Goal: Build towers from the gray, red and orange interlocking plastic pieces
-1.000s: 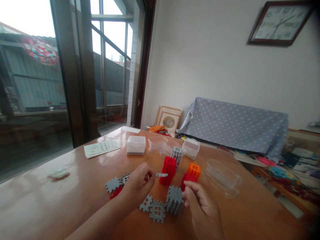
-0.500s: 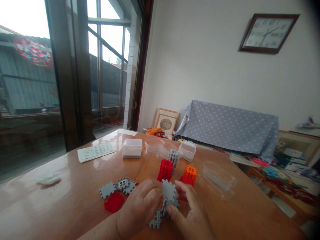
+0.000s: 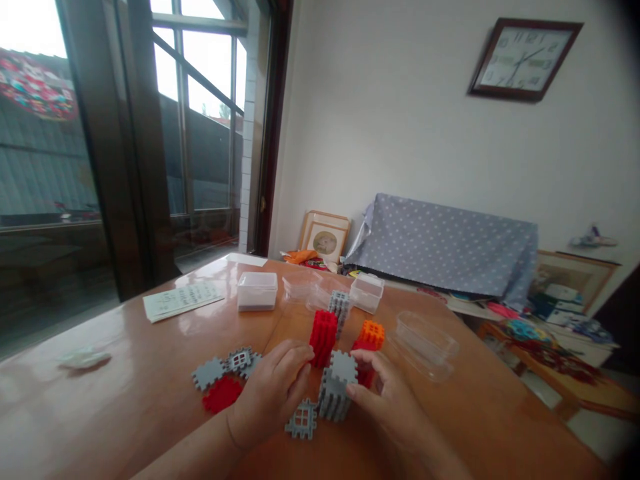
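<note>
- the near faces of the grey block cube (image 3: 335, 390) show, but its far side and the contact behind it are hidden; it stands on the wooden table (image 3: 125, 400) between the two hands, near the front edge.
- the left hand (image 3: 273, 393) is seen from the back, so its palm and most fingertips are out of sight; both forearms are cut off by the bottom edge.
- the whole view is soft, and the writing on the paper sheet (image 3: 183, 300) cannot be read.
- the left hand's fingers are curled loosely, half closed, resting just beside the cube's left side; whether they press on it i cannot tell.
- the right hand (image 3: 390, 403) has its thumb on the cube's right face and its fingers bent over the top far corner, a light pinch rather than a full clasp.
- a flat grey window tile (image 3: 303, 420) lies on the table just under the left hand, touching the cube's foot.
- loose grey tiles (image 3: 225, 365) and a red tile (image 3: 220, 395) lie left of the left hand.
- behind the hands stand a red block tower (image 3: 323, 337), an orange cube (image 3: 371, 333) and a small grey tower (image 3: 340, 305).
- clear plastic boxes (image 3: 257, 291) sit farther back, one lying open at the right.
</note>
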Demonstrator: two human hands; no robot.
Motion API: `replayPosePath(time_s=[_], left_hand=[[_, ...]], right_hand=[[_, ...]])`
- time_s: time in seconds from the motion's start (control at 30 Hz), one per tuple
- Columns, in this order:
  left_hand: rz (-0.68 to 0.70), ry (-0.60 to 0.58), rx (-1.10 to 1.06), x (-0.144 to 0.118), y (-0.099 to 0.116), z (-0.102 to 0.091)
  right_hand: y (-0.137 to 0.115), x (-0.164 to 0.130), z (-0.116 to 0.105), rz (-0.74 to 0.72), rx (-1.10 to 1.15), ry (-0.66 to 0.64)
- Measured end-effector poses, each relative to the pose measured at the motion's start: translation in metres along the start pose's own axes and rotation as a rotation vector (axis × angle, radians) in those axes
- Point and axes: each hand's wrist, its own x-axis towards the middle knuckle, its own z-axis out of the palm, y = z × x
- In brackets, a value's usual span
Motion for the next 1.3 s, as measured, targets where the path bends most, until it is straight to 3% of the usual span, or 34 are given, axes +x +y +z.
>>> replayPosePath(time_s=[0.33, 0.97, 1.3], left_hand=[[-0.135, -0.242, 0.036, 0.005, -0.011, -0.009], [-0.221, -0.400, 0.040, 0.005, -0.016, -0.021], [-0.120, -0.644, 0.019, 0.002, -0.002, -0.030]], right_hand=[[-0.012, -0.002, -0.008, 0.000, -0.096, -0.146], [-0.011, -0.005, -0.006, 0.033, -0.125, -0.160], [-0.013, -0.006, -0.004, 0.053, -0.130, 0.017]])
